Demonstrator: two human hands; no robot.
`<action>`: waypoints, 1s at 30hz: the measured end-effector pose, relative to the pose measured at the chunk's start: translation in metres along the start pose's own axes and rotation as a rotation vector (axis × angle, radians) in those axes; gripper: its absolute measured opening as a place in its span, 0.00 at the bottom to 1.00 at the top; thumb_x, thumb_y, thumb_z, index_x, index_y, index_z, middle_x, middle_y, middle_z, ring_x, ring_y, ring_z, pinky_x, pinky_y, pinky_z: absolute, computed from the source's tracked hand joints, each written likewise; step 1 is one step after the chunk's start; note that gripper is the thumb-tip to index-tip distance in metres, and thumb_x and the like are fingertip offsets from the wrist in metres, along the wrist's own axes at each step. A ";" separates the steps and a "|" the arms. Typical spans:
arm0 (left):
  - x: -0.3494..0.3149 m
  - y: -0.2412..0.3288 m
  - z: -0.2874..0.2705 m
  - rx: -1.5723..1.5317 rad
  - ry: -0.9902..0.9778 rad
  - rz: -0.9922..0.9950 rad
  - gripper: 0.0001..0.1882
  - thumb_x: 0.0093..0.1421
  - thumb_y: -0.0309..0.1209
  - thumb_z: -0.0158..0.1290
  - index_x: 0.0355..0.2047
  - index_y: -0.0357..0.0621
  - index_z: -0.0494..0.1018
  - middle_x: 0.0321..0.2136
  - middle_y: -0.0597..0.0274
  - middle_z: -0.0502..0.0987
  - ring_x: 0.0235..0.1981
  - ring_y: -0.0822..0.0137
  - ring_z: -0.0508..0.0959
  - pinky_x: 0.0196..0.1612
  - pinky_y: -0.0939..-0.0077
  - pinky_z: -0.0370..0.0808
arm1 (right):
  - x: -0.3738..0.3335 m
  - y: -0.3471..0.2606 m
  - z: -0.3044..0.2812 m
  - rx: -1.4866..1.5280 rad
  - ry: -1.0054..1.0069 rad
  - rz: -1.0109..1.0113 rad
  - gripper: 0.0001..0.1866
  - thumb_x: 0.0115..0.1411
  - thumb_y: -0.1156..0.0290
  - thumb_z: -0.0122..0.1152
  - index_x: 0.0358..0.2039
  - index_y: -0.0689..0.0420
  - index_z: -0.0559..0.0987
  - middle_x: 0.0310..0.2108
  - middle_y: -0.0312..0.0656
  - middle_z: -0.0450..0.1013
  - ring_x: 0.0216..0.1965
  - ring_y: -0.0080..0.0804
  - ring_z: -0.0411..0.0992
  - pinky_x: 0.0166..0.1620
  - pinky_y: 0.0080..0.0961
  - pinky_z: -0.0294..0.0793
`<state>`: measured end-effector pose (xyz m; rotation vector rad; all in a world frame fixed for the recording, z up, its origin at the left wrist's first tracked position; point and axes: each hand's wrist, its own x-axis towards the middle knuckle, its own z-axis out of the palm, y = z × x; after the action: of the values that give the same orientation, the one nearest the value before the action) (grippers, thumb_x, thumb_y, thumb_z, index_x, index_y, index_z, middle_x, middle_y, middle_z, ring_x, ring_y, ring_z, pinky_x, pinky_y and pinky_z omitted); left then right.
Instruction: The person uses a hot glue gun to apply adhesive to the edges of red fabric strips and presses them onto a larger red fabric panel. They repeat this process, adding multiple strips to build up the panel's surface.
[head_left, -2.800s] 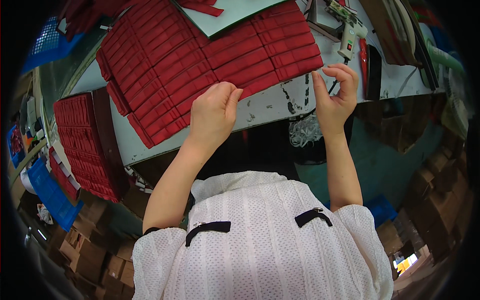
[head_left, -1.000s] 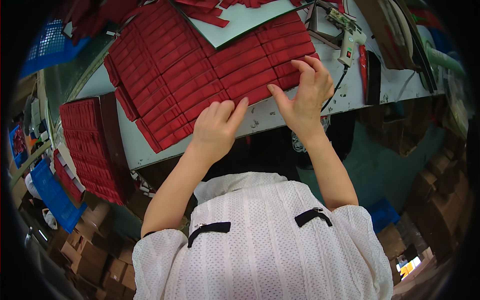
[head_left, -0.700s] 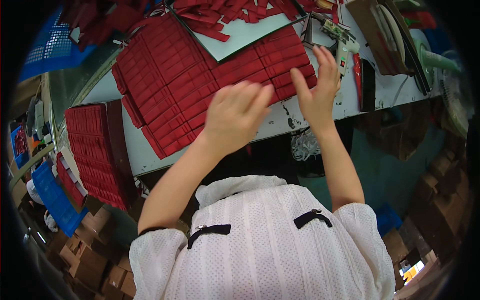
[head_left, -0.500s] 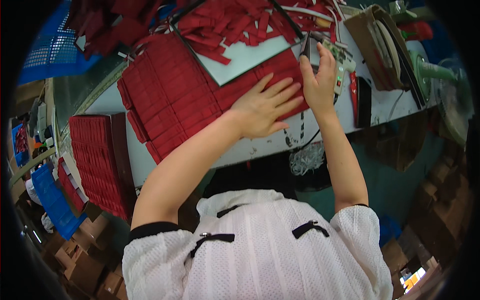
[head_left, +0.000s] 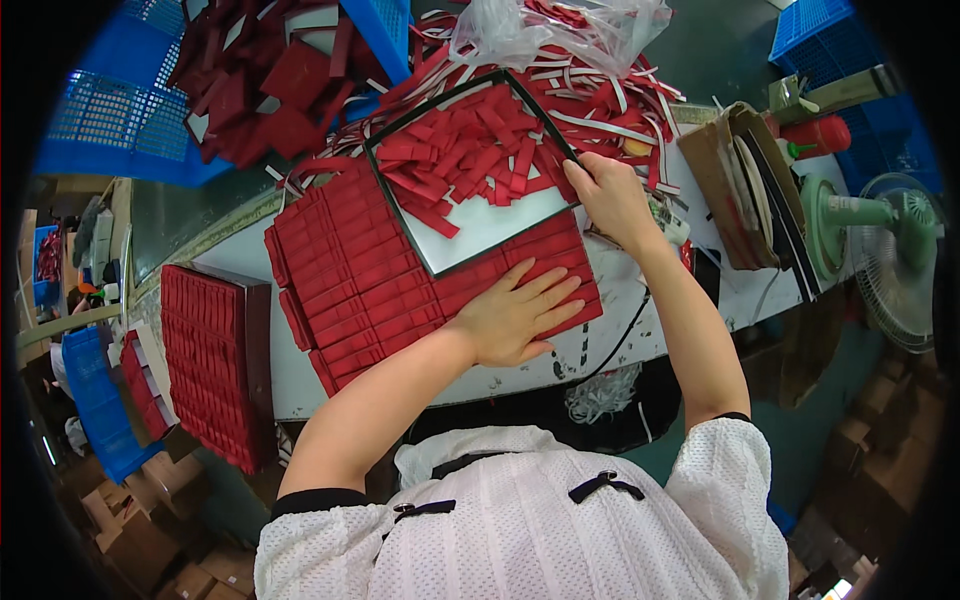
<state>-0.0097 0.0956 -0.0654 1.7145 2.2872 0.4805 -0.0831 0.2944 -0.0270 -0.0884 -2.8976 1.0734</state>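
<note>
Head view: worktable (head_left: 620, 345) seen from above, both forearms reaching in from the lower edge.
Left hand: left hand (head_left: 520, 315) flat and fingers spread on the red strips (head_left: 400, 270) — pressing, not gripping, nothing closed inside it.
Right hand: right hand (head_left: 612, 195) at the right edge of the tray (head_left: 505, 220), fingers curled against its dark rim; whether clamped on the rim or only touching, cannot tell.
Strips: laid in overlapping rows on the white table, partly tucked under the tray's near edge, just left of centre.
Doing it well: likely best to keep the flat palm steady on the rows so none slide, and to move the tray by its rim slowly and level — loose red cut pieces (head_left: 470, 160) heaped on it could spill.
Around: blue basket (head_left: 200, 90) of red offcuts at upper left; plastic bag (head_left: 560, 30) behind the tray; second block of red strips (head_left: 210, 370) on the table's left side; green fan (head_left: 890, 250) at right.
In the way: white trimmings (head_left: 620, 100) crowding the tray's far side, and a cable (head_left: 610, 340) trailing across the table beside the left hand.
</note>
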 end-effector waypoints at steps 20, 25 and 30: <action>0.002 0.000 0.008 0.052 0.197 0.063 0.37 0.52 0.48 0.51 0.59 0.46 0.58 0.60 0.51 0.55 0.62 0.54 0.55 0.62 0.50 0.47 | -0.038 0.035 -0.083 0.000 0.475 0.309 0.19 0.59 0.60 0.50 0.19 0.63 0.71 0.14 0.50 0.67 0.18 0.42 0.66 0.24 0.35 0.62; -0.001 -0.003 0.008 0.015 0.209 0.059 0.37 0.51 0.48 0.52 0.59 0.46 0.57 0.61 0.53 0.56 0.62 0.56 0.55 0.62 0.51 0.48 | 0.034 0.038 -0.079 -0.115 0.529 0.175 0.21 0.57 0.57 0.50 0.19 0.64 0.73 0.19 0.56 0.69 0.25 0.54 0.69 0.28 0.41 0.64; -0.004 -0.002 0.006 -0.050 0.179 0.031 0.37 0.51 0.45 0.52 0.60 0.48 0.57 0.62 0.56 0.55 0.63 0.59 0.54 0.62 0.52 0.47 | 0.133 0.015 -0.071 -0.133 0.547 0.208 0.22 0.56 0.54 0.47 0.24 0.63 0.77 0.27 0.58 0.72 0.35 0.57 0.71 0.38 0.44 0.68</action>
<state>-0.0076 0.0923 -0.0720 1.7490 2.3498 0.7183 -0.2101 0.3610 0.0202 -0.5988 -2.4872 0.7258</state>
